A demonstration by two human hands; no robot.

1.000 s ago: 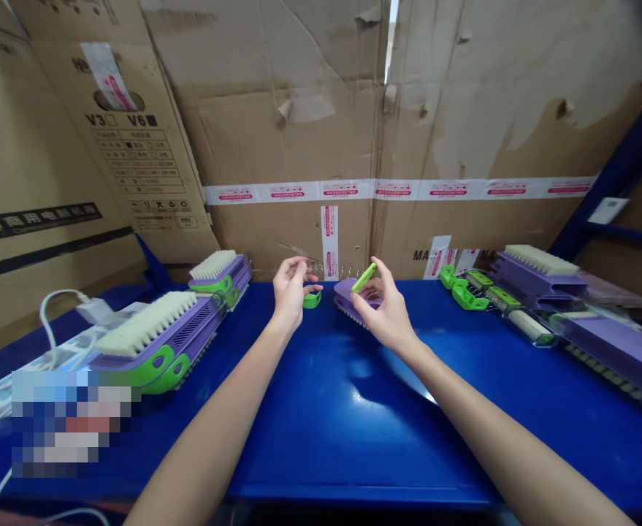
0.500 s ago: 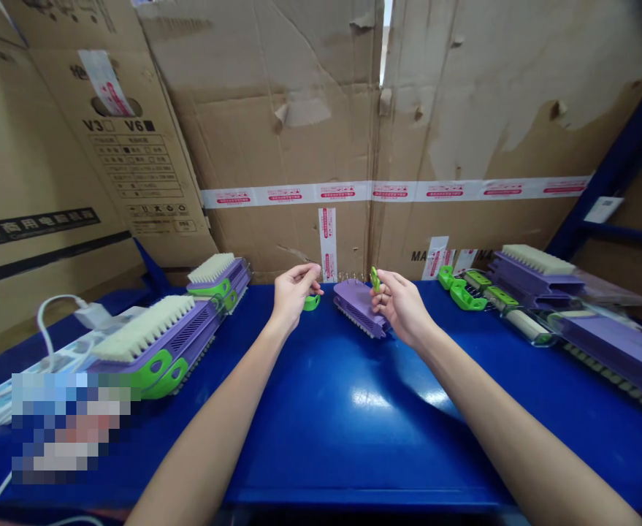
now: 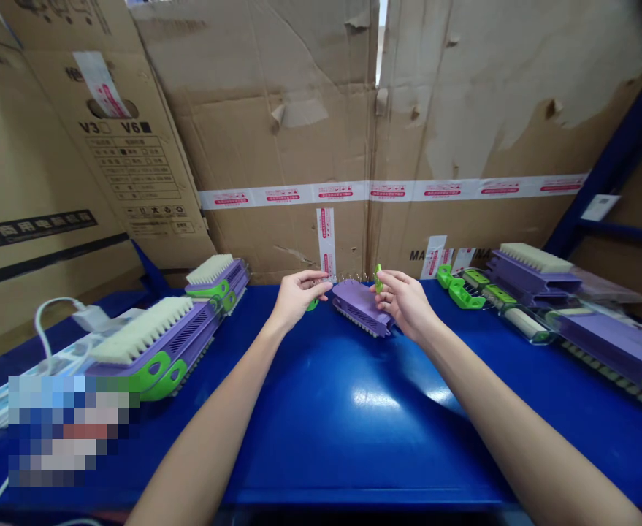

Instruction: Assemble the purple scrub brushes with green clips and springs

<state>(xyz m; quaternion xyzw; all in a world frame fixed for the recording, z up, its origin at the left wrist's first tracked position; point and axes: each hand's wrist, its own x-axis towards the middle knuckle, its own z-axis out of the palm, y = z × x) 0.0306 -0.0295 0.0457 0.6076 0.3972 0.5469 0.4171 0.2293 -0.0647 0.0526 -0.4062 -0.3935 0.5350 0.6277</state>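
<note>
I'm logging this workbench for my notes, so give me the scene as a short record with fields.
Right hand: holds a small green clip between thumb and fingers
Left hand: close to a green part that it partly hides; whether it pinches anything is unclear
Between the hands: purple brush, bristles down
Left side: stacked brushes, white bristles facing up on top
Right side: more brushes and loose green pieces
Surface: blue table
Background: taped cardboard

Glossy tabletop (image 3: 310, 446); matt, torn cardboard (image 3: 277, 157); smooth plastic brush (image 3: 353, 298)
</note>
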